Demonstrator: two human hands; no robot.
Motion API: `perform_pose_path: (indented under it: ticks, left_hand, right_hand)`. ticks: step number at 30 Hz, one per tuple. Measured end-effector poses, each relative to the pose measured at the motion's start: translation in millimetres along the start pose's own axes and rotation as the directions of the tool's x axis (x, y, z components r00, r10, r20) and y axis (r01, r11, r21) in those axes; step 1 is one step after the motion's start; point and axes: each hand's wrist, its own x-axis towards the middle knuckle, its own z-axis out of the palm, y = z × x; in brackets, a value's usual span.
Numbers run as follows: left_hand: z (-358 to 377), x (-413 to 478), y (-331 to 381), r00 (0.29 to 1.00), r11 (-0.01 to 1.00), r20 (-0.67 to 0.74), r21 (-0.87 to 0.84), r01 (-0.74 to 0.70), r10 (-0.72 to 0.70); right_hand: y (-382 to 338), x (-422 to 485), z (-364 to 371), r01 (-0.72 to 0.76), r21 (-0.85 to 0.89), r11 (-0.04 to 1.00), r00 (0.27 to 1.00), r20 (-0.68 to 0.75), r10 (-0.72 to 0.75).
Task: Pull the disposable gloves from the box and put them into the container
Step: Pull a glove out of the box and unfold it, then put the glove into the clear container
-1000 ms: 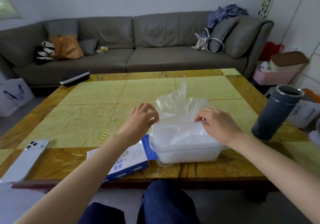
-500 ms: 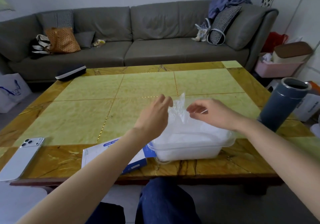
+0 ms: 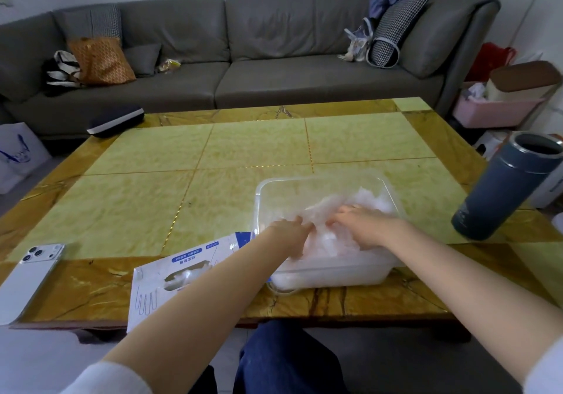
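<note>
Gloves (image 3: 372, 197) inside the container (image 3: 257, 207) look light, limp, slippery; left hand (image 3: 289, 235) and right hand (image 3: 365, 226) press them down, fingers straight; pinch loose edges.

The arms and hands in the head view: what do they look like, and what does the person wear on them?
The left hand and the right hand are bare: no gloves, and no ring, watch or bracelet shows. The forearms are uncovered. A white left sleeve and a white right sleeve show only at the bottom corners, ending near the elbows.
</note>
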Motion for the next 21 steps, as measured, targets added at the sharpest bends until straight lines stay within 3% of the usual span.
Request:
perform_pose_path:
  ticks: [6,12,16,19,21]
  left_hand:
    - [-2,1,-2,0.996,1.0,0.085,0.015,-0.021,0.019]
    - [-13,-14,-8,0.997,0.986,-0.07,0.168,0.02,-0.008]
    - [-23,-41,-22,0.946,0.967,-0.323,0.249,0.054,0.03]
    - [-20,-67,-39,0.814,0.995,-0.581,0.084,0.063,-0.002]
    - [-11,-86,-57,0.741,0.998,-0.668,-0.036,0.053,-0.064]
  right_hand:
    - [2,7,3,-0.017,0.003,1.0,0.996,0.083,0.017]
    - [1,-4,-15,-0.085,0.07,0.994,0.996,0.024,0.084]
    - [-25,-17,-40,-0.117,0.024,0.993,0.957,-0.265,0.119]
    - [-62,-19,-45,-0.024,0.105,0.994,0.867,-0.494,0.073]
    - [-90,-18,-44,0.093,0.118,0.989,0.797,-0.605,-0.003]
